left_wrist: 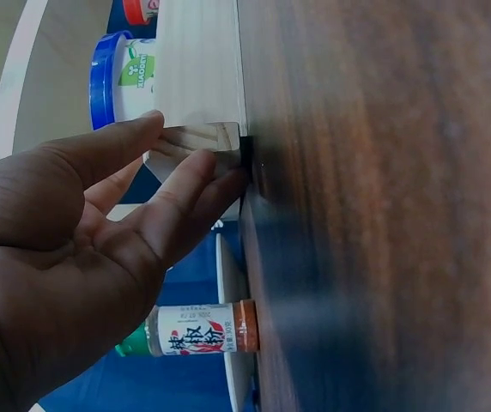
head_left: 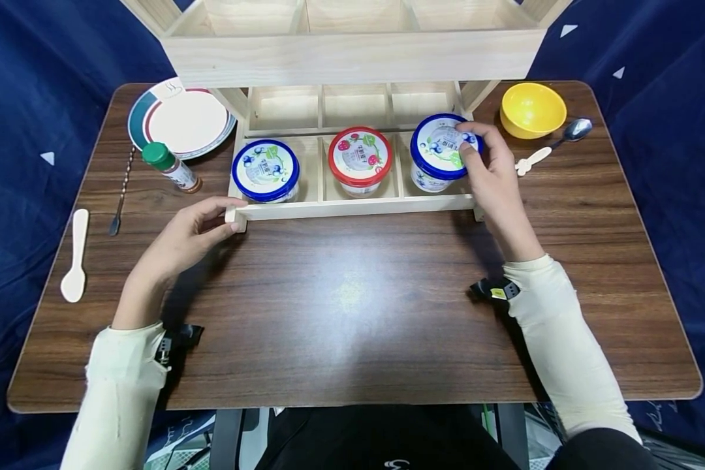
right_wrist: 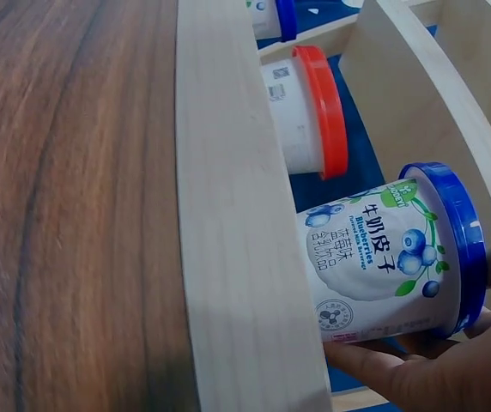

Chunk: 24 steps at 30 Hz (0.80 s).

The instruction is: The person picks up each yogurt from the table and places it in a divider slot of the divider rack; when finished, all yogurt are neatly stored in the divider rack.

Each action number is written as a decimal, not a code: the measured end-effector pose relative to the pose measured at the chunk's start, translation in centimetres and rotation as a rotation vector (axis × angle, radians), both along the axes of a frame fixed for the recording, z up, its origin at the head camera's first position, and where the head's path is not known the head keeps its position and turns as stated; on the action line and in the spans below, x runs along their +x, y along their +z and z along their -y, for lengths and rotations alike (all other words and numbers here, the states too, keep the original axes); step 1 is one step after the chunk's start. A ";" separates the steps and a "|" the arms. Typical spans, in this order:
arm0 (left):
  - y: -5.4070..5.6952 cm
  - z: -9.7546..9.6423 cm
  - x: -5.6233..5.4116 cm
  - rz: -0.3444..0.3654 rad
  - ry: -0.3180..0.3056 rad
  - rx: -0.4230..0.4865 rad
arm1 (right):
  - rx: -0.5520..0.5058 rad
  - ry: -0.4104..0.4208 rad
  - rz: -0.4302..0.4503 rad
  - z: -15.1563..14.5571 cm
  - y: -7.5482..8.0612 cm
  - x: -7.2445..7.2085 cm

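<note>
My right hand (head_left: 493, 170) grips a blue-lidded blueberry cup (head_left: 440, 147) at its right side, with fingertips over the lid. In the right wrist view this blueberry cup (right_wrist: 391, 257) leans in the right front compartment of a wooden rack (head_left: 352, 207). My left hand (head_left: 182, 238) pinches the rack's front left corner between thumb and fingers; the left wrist view has that hand (left_wrist: 100, 223) around the end of the front board. A red-lidded cup (head_left: 360, 156) stands in the middle compartment, and another blue-lidded cup (head_left: 266, 170) in the left one.
Left of the rack lie stacked plates (head_left: 188, 124), a green-capped spice bottle (head_left: 173, 168), a twisted stirrer (head_left: 123, 189) and a pale spoon (head_left: 76, 258). To the right are a yellow bowl (head_left: 532, 111) and a metal spoon (head_left: 577, 130). The rack's upper tier (head_left: 352, 59) overhangs the back.
</note>
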<state>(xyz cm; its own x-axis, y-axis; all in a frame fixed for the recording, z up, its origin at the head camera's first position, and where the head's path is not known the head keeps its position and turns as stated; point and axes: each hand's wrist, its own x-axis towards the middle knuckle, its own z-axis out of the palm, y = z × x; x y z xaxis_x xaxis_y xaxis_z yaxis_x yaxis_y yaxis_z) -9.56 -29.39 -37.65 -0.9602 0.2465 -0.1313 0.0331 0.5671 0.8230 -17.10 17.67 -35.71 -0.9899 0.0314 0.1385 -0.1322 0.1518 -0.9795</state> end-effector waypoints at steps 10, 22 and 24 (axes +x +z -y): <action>0.2 0.1 0.1 0.028 0.016 -0.022 | -0.019 0.010 -0.012 0.8 -0.1 -0.5; 0.1 0.1 0.1 0.027 0.016 -0.026 | 0.063 0.013 0.007 1.0 -1.2 -1.0; 0.1 0.1 0.1 0.032 0.016 -0.027 | 0.103 0.014 -0.006 0.9 -1.5 -1.0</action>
<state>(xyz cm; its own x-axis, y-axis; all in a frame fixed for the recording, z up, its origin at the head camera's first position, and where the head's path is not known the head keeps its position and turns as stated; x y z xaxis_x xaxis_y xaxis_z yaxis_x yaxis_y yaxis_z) -9.47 -29.49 -37.60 -0.9594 0.2267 -0.1681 -0.0023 0.5892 0.8080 -18.14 16.78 -37.17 -0.9893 0.0029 0.1458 -0.1404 0.2502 -0.9580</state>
